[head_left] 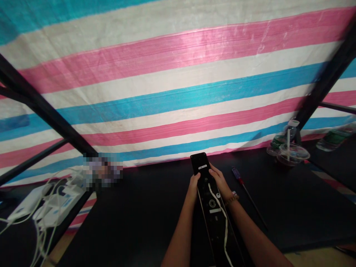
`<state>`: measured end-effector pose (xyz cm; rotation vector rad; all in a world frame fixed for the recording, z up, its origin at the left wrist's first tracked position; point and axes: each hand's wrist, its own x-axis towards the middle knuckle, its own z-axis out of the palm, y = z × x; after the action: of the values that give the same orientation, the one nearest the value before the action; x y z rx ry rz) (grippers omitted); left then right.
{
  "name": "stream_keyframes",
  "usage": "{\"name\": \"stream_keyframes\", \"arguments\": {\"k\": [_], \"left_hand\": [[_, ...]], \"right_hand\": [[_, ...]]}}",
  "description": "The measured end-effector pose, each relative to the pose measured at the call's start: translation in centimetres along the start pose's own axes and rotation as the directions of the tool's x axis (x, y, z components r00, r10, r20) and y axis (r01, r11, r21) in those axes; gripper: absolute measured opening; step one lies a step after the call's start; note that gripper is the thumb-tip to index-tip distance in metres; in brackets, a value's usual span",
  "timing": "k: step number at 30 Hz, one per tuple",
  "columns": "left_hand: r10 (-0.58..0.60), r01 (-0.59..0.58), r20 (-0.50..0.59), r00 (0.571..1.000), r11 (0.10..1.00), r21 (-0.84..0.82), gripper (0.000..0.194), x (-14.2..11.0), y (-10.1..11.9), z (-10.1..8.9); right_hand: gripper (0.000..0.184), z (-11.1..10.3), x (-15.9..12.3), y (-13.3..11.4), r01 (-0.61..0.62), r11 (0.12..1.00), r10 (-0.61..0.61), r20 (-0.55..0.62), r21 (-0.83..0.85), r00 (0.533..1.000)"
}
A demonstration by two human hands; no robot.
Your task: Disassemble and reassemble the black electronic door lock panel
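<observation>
writing: white label point(202, 167) on black panel point(214, 218), too small to read | hands: left hand point(194, 187) and right hand point(219, 181) closed around panel's edges | panel: between both hands, white cable point(224, 226) running along it | nearby: screwdriver point(239, 178) on table point(292, 207), right of right hand

A black table point(280, 211) carries a screwdriver point(243, 185) just right of the right hand's fingers point(213, 172), with a water bottle point(279, 142) and lidded plastic cup point(292, 155) farther right.

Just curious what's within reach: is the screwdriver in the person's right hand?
No, the screwdriver lies on the black table, apart from the right hand.
</observation>
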<state>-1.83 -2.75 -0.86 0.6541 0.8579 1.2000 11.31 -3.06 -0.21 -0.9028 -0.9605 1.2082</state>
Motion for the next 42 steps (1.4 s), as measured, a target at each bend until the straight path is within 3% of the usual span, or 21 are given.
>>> {"name": "stream_keyframes", "arguments": {"k": [10, 17, 24, 42], "left_hand": [[0.062, -0.062, -0.006, 0.998, 0.998, 0.005, 0.055, 1.5, -0.2, 0.0], [0.11, -0.107, -0.122, 0.986, 0.994, 0.031, 0.073, 2.8, -0.3, -0.7], [0.108, -0.103, -0.118, 0.987, 0.993, 0.049, 0.056, 3.5, -0.5, -1.0], [0.088, -0.085, -0.116, 0.989, 0.996, 0.031, 0.059, 3.0, -0.3, -0.7]], "right_hand": [[0.062, 0.4, 0.6, 0.4, -0.022, 1.0, 0.023, -0.039, 0.017, 0.999], [0.067, -0.1, 1.6, 1.0, -0.198, 0.98, 0.197, -0.088, -0.008, 0.976], [0.058, -0.6, 2.4, 2.2, -0.205, 0.978, 0.196, -0.159, -0.043, 0.968], [0.055, -0.5, 2.3, 1.8, -0.198, 0.979, 0.186, -0.176, -0.055, 0.967]]}}
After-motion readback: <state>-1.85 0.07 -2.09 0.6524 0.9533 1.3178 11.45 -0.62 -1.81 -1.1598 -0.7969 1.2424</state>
